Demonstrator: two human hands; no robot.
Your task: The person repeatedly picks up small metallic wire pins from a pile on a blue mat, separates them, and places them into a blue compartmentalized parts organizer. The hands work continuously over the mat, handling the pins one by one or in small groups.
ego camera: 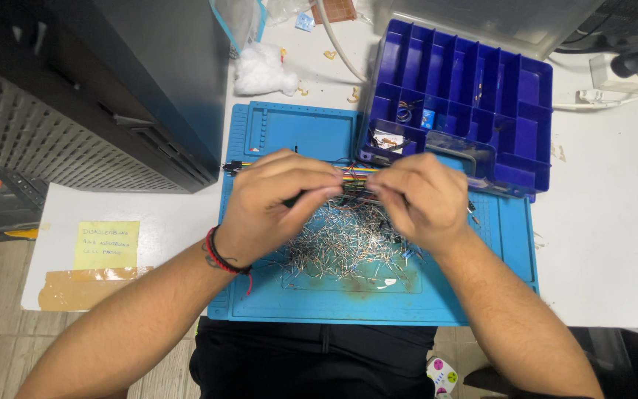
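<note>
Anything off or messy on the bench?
Yes: a loose heap of small metal-legged parts lies spilled across the blue mat beneath both hands, not in the purple box. A few tan bits are scattered above the mat.

Both forearms angle inward — left hand (278, 203) and right hand (424, 198) meet knuckles-up, fingers curled and pinched close together.

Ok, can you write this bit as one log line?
left hand + right hand: both pinching bundle of coloured wires | below: pile of small metal parts on blue mat | blue compartment box: open
</note>
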